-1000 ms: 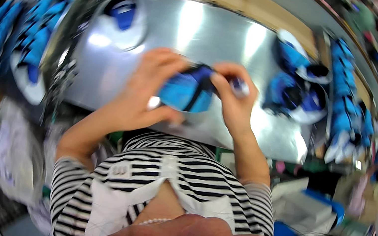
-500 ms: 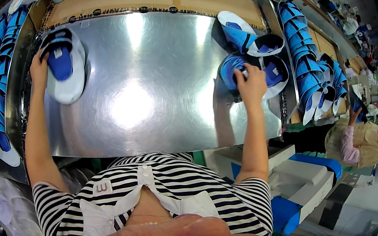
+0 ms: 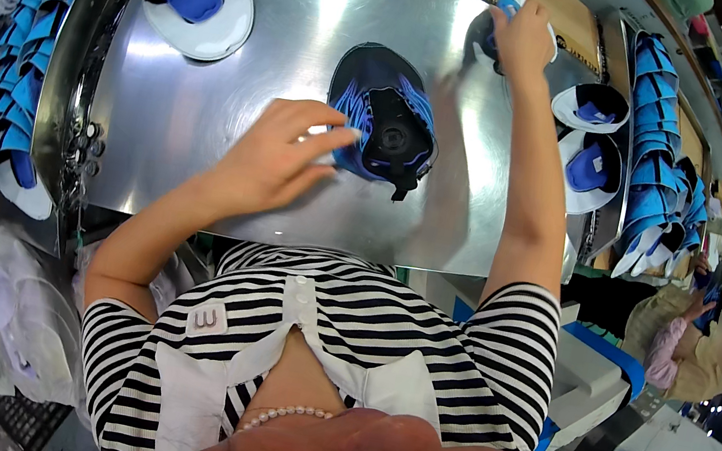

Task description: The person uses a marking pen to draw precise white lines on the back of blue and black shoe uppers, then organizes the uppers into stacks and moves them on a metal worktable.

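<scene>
Mid-table, a dark cap with blue streaks lies with its inside and rear strap showing. My left hand is at the cap's left side, thumb and fingers apart; I cannot tell whether the fingertips touch it. At the back right, my right hand has its fingers closed on another cap, with blue and white parts showing; the hand hides much of it. A white-brimmed cap with a blue inner panel rests at the back left.
Two more white-brimmed caps, one behind the other, sit at the table's right edge. Nested blue caps fill racks on the right and left. The shiny metal tabletop has raised side walls.
My left hand has left the white-brimmed cap and moved right to mid-table. The dark cap now lies mid-table, and my right hand has reached farther back to another cap. The view has shifted.
</scene>
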`<state>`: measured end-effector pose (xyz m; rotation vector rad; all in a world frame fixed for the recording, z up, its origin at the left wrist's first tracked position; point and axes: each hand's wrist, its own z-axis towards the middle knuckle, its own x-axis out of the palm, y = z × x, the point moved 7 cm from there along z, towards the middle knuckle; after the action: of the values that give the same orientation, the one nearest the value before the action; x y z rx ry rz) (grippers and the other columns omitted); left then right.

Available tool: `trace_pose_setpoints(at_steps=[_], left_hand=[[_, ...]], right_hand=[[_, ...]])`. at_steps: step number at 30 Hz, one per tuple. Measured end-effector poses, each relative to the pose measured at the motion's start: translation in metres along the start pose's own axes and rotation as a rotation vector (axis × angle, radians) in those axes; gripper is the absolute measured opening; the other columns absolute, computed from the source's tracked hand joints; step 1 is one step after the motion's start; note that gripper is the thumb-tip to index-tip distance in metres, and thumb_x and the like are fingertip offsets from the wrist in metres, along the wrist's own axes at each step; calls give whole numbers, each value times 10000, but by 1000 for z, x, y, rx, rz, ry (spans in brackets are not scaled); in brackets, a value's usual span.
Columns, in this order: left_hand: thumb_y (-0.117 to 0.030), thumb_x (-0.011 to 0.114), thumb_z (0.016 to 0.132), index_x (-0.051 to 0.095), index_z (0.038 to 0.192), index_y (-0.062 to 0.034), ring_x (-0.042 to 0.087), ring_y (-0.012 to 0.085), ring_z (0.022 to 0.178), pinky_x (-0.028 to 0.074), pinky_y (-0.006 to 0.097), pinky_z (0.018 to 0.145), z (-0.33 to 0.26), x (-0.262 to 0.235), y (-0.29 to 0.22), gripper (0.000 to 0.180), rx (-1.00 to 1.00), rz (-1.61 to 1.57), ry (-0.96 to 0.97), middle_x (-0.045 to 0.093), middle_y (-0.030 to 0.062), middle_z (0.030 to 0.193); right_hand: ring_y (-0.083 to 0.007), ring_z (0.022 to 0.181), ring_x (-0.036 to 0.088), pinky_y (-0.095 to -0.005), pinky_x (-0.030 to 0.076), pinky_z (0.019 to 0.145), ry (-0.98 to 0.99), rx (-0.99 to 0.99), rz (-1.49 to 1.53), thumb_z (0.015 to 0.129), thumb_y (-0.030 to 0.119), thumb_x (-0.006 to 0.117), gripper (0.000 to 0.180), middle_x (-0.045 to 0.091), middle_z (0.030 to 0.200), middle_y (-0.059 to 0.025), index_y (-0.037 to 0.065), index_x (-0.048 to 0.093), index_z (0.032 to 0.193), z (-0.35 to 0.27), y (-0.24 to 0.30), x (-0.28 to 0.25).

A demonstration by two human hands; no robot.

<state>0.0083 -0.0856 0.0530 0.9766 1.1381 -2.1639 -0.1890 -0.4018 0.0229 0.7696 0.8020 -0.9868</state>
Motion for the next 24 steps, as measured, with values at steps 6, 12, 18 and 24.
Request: trace_pose_setpoints(at_steps=[6, 12, 18, 24], left_hand=[[-164, 755, 673, 602, 1186, -95, 526, 252, 1077, 376, 400, 912, 40, 47, -56, 540, 182, 194, 81, 575, 98, 1076], [-259, 629, 772, 710, 928, -104, 505, 221, 968, 360, 369, 839, 74, 144, -78, 234, 471, 884, 509, 582, 42, 944], [-245, 639, 846, 699, 950, -99, 553, 153, 826, 392, 341, 719, 75, 144, -49, 190, 249, 486, 328, 606, -14, 854], [-259, 585, 991, 616, 1022, -77, 538, 73, 690, 416, 211, 600, 41, 39, -15, 187, -640, -1347, -48, 603, -9, 808]], right_hand=[[-250, 652, 633, -368, 480, 549, 152, 329, 596, 835, 402, 718, 392, 672, 802, -100, 51, 624, 982, 1, -60, 15], [-134, 490, 461, -250, 374, 435, 386, 1065, 2131, 960, 360, 574, 265, 571, 720, -17, 108, 559, 880, -116, -85, 41], [-144, 609, 599, -271, 460, 498, 356, 837, 1438, 915, 214, 653, 258, 652, 878, -64, 45, 602, 1103, -187, -122, 24], [-78, 762, 535, -228, 466, 690, -90, 388, 878, 949, 95, 595, 322, 641, 979, -38, 1, 557, 1254, -195, -71, -116]])
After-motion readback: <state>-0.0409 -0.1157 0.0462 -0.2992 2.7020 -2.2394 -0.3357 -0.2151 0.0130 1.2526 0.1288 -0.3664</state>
